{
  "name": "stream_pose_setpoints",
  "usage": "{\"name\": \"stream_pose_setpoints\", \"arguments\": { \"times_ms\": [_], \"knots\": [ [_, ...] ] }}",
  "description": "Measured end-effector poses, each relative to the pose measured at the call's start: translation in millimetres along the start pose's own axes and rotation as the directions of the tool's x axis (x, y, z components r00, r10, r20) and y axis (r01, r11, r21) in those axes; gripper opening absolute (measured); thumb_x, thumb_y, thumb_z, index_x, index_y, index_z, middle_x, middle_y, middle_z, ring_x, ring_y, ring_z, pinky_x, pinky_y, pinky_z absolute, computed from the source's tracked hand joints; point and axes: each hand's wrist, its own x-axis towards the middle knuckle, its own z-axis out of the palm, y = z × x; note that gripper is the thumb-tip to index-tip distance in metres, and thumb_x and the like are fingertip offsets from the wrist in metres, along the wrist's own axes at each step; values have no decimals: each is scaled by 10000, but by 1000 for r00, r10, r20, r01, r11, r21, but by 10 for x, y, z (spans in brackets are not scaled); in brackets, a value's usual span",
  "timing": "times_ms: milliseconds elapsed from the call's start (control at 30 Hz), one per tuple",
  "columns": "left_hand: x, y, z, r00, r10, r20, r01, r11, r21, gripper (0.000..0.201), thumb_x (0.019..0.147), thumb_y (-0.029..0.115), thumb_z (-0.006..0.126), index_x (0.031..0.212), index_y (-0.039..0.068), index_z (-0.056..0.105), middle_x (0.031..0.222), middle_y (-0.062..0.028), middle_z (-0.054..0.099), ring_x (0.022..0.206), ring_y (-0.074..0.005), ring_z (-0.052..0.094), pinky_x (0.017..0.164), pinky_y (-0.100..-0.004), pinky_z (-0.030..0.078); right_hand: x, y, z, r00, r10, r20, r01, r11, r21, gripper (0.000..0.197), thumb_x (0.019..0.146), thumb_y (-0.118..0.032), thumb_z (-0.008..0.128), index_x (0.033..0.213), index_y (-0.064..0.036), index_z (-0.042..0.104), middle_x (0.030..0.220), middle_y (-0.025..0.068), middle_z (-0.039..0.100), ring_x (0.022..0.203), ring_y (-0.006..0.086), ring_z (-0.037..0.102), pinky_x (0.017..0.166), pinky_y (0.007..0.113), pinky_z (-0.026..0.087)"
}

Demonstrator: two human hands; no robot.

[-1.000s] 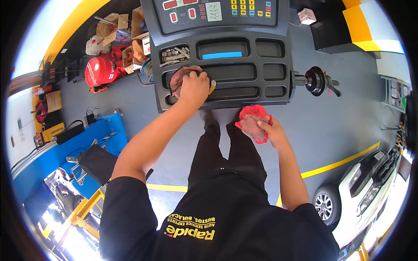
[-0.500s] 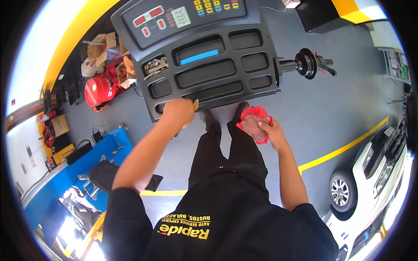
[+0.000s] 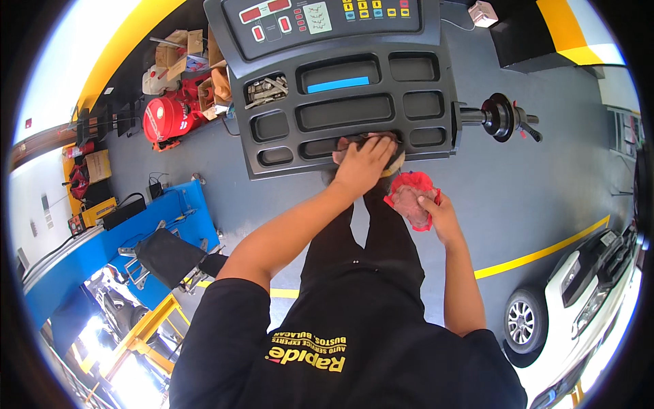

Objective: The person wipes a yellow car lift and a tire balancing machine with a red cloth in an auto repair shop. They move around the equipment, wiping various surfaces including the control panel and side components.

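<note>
My left hand [image 3: 368,160] lies over the front long compartment of a dark wheel balancer's tray top [image 3: 289,116], fingers pointing away from me. Beneath it is a bunched, dirty rag [image 3: 395,163], dark and pinkish with a yellowish edge, mostly covered by the hand. Close to the tray's front edge, my right hand [image 3: 441,213] grips a crumpled red cloth [image 3: 413,200] with a greyish-pink, soiled middle. Thumb on top, its other fingers are hidden under the cloth.
Metal pieces [image 3: 266,91] fill the tray's back-left compartment; a blue strip [image 3: 338,84] lies in another. The balancer's shaft [image 3: 499,117] juts out on the right. A red tank [image 3: 167,119] and boxes stand left, a blue lift [image 3: 174,225] nearer, a white car [image 3: 572,300] at right.
My left hand has moved right along the tray's front, and its rag now lies over the front compartment. My right hand still holds the red cloth. The view has shifted slightly.
</note>
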Motion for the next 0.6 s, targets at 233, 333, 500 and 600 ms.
{"name": "stream_pose_setpoints", "arguments": {
  "times_ms": [233, 333, 500, 600],
  "knots": [
    [-325, -541, -372, 918, -243, 315, 226, 970, 89, 245, 925, 214, 613, 1152, 132, 653, 1127, -25, 612, 1064, -225, 649, 784, -438, 562, 11, -87, 100, 999, -3, 36, 4, 999, -35, 423, 962, -199, 696, 1283, 67, 623, 1164, 80, 683, 1055, 152, 627, 957, 333, 504],
    [-461, -687, -467, 888, -264, 376, 204, 960, 193, 159, 938, 210, 624, 1067, 121, 646, 1072, -35, 622, 997, -243, 681, 791, -455, 568, 73, -147, 157, 998, -15, 67, 18, 999, -43, 421, 961, -204, 699, 1277, 65, 623, 1160, 77, 683, 1053, 150, 626, 954, 332, 504],
    [-369, -567, -522, 646, -454, 613, 206, 877, 433, 200, 943, 198, 646, 1111, 106, 701, 1148, -69, 679, 996, -294, 731, 817, -471, 589, 135, -156, 120, 995, -20, 101, 28, 997, -77, 421, 962, -213, 701, 1272, 60, 622, 1156, 75, 682, 1048, 149, 627, 952, 335, 507],
    [-267, -687, -721, 467, -510, 722, 354, 856, 376, 255, 943, 185, 650, 1171, 87, 706, 1198, -115, 720, 1046, -319, 741, 824, -463, 599, 112, -110, -7, 997, -36, 74, 39, 998, -41, 422, 962, -216, 704, 1272, 59, 624, 1162, 78, 686, 1054, 152, 635, 960, 338, 510]
  ]
}}
